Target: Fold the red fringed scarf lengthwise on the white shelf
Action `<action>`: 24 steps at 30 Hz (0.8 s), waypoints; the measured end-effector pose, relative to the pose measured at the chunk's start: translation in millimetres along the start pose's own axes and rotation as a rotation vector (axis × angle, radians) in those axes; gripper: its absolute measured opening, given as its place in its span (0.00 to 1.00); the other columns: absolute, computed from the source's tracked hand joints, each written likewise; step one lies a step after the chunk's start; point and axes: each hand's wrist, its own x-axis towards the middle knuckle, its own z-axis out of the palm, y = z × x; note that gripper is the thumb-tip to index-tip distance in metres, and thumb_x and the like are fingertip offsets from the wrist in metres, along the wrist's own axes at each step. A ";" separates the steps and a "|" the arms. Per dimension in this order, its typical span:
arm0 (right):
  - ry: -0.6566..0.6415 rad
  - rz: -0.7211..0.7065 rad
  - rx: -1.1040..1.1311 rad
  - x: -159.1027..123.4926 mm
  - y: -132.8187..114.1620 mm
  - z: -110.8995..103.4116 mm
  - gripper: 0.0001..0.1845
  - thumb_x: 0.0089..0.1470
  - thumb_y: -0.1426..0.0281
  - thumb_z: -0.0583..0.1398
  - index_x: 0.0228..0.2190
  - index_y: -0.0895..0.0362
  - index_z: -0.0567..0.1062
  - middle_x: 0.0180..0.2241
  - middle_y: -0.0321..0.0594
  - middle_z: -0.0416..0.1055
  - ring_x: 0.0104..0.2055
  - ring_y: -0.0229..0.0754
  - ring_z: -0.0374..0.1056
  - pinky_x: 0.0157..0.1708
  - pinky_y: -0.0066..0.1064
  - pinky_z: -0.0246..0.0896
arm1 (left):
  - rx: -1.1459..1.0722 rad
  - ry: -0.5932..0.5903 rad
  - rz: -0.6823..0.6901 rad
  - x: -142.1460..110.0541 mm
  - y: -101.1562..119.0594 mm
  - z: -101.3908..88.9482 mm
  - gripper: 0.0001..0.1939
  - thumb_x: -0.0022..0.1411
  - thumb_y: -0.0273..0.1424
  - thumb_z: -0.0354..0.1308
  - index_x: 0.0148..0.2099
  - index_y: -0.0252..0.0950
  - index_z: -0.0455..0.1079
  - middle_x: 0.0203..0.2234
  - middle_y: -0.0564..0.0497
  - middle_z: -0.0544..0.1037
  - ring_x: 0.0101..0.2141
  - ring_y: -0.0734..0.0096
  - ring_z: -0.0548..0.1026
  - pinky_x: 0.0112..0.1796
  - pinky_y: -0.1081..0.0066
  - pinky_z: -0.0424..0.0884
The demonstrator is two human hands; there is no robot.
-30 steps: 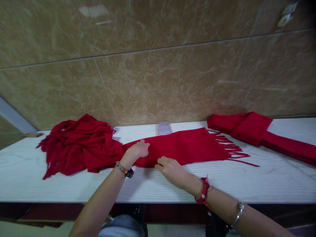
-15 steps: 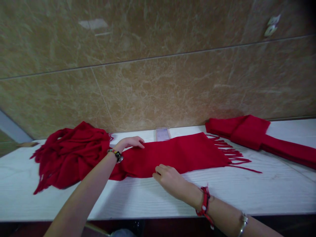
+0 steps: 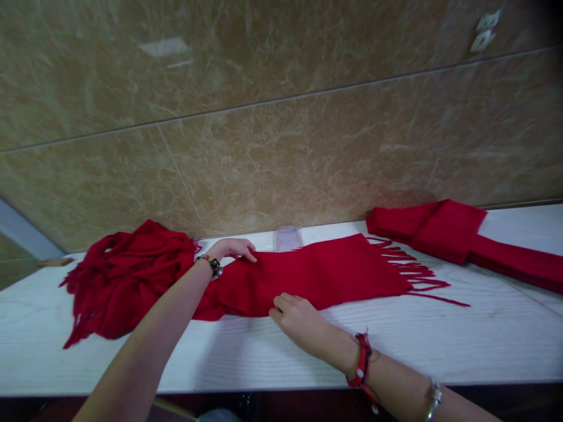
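Note:
A red scarf (image 3: pixel 325 269) with a fringed right end lies flat across a white table (image 3: pixel 440 340). Its left part runs into a crumpled red heap (image 3: pixel 127 275). My left hand (image 3: pixel 232 248) rests on the scarf's far edge, fingers curled onto the cloth, pinching it. My right hand (image 3: pixel 294 313) is at the scarf's near edge, fingers bent and gripping the fabric's border. Both wrists carry bracelets.
A folded red scarf (image 3: pixel 444 231) lies at the back right of the table. A small clear plastic piece (image 3: pixel 289 238) stands against the brown marble wall (image 3: pixel 281 129) behind the spread scarf. The table's front edge runs just below my arms.
My left hand has moved from the scarf's middle to its far edge, near the wall. My right hand has stayed at the near edge. The view shifted slightly.

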 end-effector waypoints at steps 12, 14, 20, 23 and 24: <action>0.025 -0.005 -0.008 0.8 1.2 0.9 0.02 0.52 0.77 0.58 0.30 0.61 0.71 0.30 0.41 0.69 0.34 0.43 0.64 0.30 0.31 0.60 | 0.114 0.101 0.064 11.4 -5.1 9.9 0.21 0.32 0.33 0.63 0.34 0.35 0.72 0.30 0.55 0.73 0.31 0.69 0.67 0.29 0.76 0.62; 0.010 -0.004 -0.001 0.5 0.8 -1.7 0.02 0.52 0.77 0.58 0.30 0.61 0.71 0.31 0.42 0.69 0.34 0.43 0.64 0.30 0.31 0.60 | 0.114 0.085 0.103 12.6 0.1 13.3 0.19 0.37 0.37 0.61 0.34 0.35 0.72 0.28 0.55 0.74 0.30 0.71 0.67 0.29 0.76 0.61; -0.024 0.011 0.011 0.5 -0.8 -4.2 0.04 0.53 0.77 0.56 0.31 0.61 0.71 0.32 0.42 0.69 0.35 0.43 0.63 0.31 0.32 0.60 | 0.086 0.160 0.161 21.7 9.3 20.0 0.15 0.42 0.36 0.58 0.32 0.33 0.73 0.22 0.54 0.73 0.25 0.74 0.65 0.25 0.76 0.59; -0.022 0.020 0.015 0.5 -0.5 -2.7 0.04 0.53 0.77 0.56 0.31 0.61 0.71 0.32 0.42 0.69 0.35 0.43 0.63 0.31 0.32 0.59 | 0.053 0.228 0.166 29.6 8.1 27.9 0.13 0.41 0.31 0.58 0.32 0.32 0.73 0.22 0.54 0.74 0.25 0.73 0.67 0.26 0.76 0.61; -0.018 0.018 0.016 0.4 -0.2 -2.2 0.04 0.53 0.77 0.55 0.31 0.61 0.71 0.32 0.43 0.68 0.35 0.43 0.63 0.31 0.32 0.59 | 0.042 0.249 0.167 31.7 7.6 30.8 0.13 0.40 0.30 0.58 0.33 0.31 0.73 0.22 0.53 0.74 0.25 0.73 0.68 0.27 0.76 0.62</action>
